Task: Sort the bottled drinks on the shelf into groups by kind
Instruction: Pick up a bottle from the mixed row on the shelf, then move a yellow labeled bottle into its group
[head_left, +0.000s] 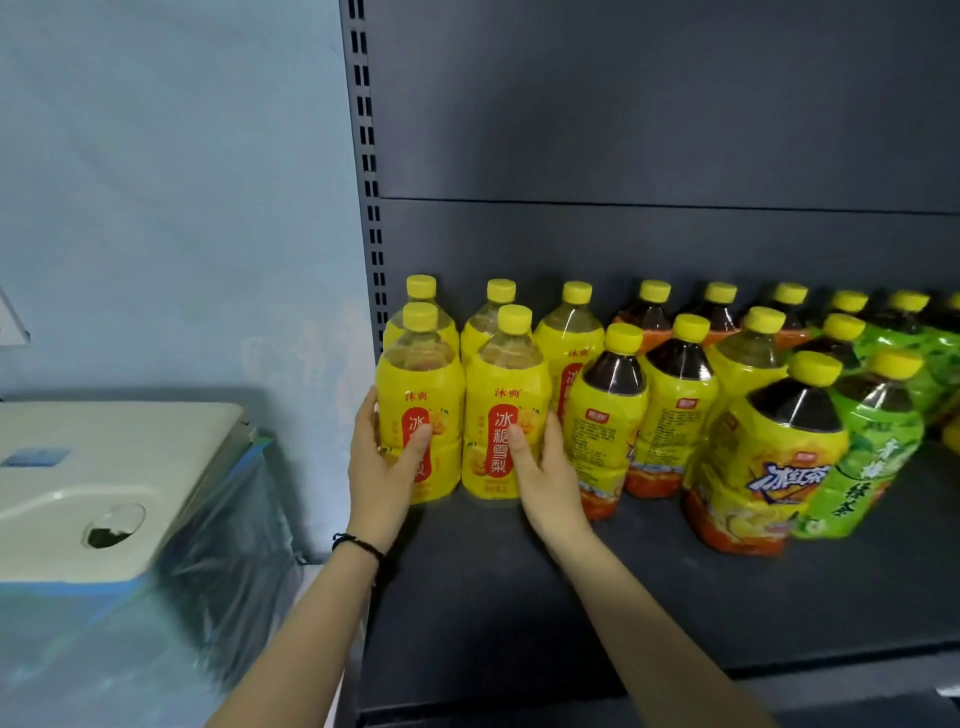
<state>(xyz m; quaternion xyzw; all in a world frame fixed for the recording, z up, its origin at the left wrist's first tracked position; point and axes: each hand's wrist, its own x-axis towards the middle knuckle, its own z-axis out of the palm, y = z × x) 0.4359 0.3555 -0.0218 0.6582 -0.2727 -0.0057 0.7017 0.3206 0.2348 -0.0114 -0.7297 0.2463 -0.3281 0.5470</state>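
You are gripping the two front pear drinks (506, 379) at the shelf's (519, 597) left end, left hand (379, 467) curled round one, right hand (548, 473) round the other, and the sorting is looking nearly done, one pale bottle (748, 364) sitting among the dark teas (675, 395).

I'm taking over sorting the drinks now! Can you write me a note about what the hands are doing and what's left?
Hands: left hand grips the front-left pear drink; right hand grips the second pear drink beside it. Both bottles stand on the shelf.
Done: five pear drinks grouped at the left end, iced teas in the middle, green teas on the right.
Left: one pale bottle stands among the iced teas; it looks like a pear drink, so probably move it left.
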